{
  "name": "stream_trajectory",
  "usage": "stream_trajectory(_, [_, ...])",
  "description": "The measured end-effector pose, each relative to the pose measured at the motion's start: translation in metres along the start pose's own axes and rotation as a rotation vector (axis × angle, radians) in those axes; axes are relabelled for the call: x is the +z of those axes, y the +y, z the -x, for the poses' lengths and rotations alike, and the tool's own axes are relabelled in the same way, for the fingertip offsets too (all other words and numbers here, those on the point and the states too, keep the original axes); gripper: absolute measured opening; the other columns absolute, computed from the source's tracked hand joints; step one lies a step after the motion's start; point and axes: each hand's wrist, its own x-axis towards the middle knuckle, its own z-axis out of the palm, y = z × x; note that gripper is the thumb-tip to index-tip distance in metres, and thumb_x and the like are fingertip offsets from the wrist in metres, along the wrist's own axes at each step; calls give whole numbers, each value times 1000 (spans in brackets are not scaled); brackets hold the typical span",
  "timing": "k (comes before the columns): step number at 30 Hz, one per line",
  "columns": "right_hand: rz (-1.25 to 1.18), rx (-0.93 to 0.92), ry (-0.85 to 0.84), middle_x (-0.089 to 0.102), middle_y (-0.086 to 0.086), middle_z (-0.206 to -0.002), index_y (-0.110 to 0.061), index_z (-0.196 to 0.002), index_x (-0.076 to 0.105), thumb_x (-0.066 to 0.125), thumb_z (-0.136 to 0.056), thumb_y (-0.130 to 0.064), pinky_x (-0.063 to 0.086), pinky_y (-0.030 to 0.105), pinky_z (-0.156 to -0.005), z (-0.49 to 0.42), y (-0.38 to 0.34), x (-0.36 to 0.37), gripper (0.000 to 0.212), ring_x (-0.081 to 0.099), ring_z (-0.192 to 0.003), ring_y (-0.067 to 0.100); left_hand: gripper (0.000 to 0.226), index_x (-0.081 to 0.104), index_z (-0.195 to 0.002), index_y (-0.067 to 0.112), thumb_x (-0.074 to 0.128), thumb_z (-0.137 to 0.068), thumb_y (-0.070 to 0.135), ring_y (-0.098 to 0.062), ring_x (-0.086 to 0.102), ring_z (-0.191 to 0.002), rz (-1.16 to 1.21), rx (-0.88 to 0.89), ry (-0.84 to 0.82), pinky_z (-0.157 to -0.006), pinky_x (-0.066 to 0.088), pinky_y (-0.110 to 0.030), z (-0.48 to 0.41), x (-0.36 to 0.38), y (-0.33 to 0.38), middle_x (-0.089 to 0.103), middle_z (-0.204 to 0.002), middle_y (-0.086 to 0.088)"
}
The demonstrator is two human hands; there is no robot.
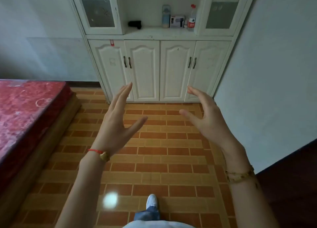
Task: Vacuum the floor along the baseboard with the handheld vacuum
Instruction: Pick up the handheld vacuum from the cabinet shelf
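A small black handheld vacuum (135, 24) lies on the open shelf of the white cabinet (161, 70), at the shelf's left end. My left hand (118, 119) and my right hand (205, 118) are both raised in front of me over the brick-patterned floor (154, 159), palms facing each other, fingers apart, holding nothing. Both hands are well below and short of the shelf. A dark baseboard (82, 83) runs along the wall left of the cabinet.
A bed with a red cover (25, 111) fills the left side. On the shelf stand a blue bottle (166, 16), a small box (177, 21) and a water bottle (191, 18). A grey wall (265, 73) closes the right. My shoe (151, 201) is on the floor below.
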Motion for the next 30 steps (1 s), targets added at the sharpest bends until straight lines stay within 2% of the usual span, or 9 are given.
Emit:
stream_trajectory(4, [6,44,-11,38,-13,-155,-30,-154,32,59,-88,-54,19,-1,-97,-45,4,15,75,25,-132,-15,88,15,-156,24,64,-85,46,-9,17,-149,10,-23,-18,-117,22,-31,-42,-2,-31,21,-162,6])
stream_trajectory(9, [24,53,3,39,-14,-154,-30,-154,32,62,-90,-49,18,-9,-94,-97,18,32,73,24,-131,-17,88,14,-155,29,61,-84,52,-7,11,-150,-41,-1,-71,-116,17,-28,-90,1,-75,18,-162,10])
stream_trajectory(12, [32,70,-7,39,-14,-153,-30,-154,32,63,-91,-47,18,-10,-94,-122,28,41,72,24,-129,-17,87,14,-155,31,60,-84,53,-6,10,-150,-59,2,-99,-117,19,-33,-113,8,-96,17,-162,12])
stream_trajectory(15, [21,92,-20,39,-12,-154,-30,-154,32,62,-90,-49,20,-3,-97,-143,40,50,72,26,-132,-13,87,14,-155,32,61,-85,53,-6,12,-150,-59,-8,-121,-117,22,-34,-132,14,-112,17,-161,12])
stream_trajectory(19, [14,122,-37,39,-13,-154,-31,-153,33,61,-89,-50,19,6,-100,-172,59,62,73,29,-136,-6,87,16,-155,29,63,-84,49,-7,13,-149,-62,-35,-146,-115,19,-27,-157,23,-131,19,-161,9])
stream_trajectory(24, [-9,138,-61,41,-13,-152,-30,-153,35,62,-88,-51,21,4,-100,-216,88,71,73,31,-137,-4,87,17,-155,28,65,-84,45,-7,13,-149,-70,-62,-156,-115,18,-27,-197,39,-153,18,-161,9])
stream_trajectory(30, [-30,149,-71,40,-12,-154,-32,-153,33,62,-89,-49,26,22,-112,-294,134,66,73,31,-142,1,87,18,-155,31,64,-83,45,-2,11,-149,-80,-84,-141,-115,16,-24,-271,69,-179,18,-161,11])
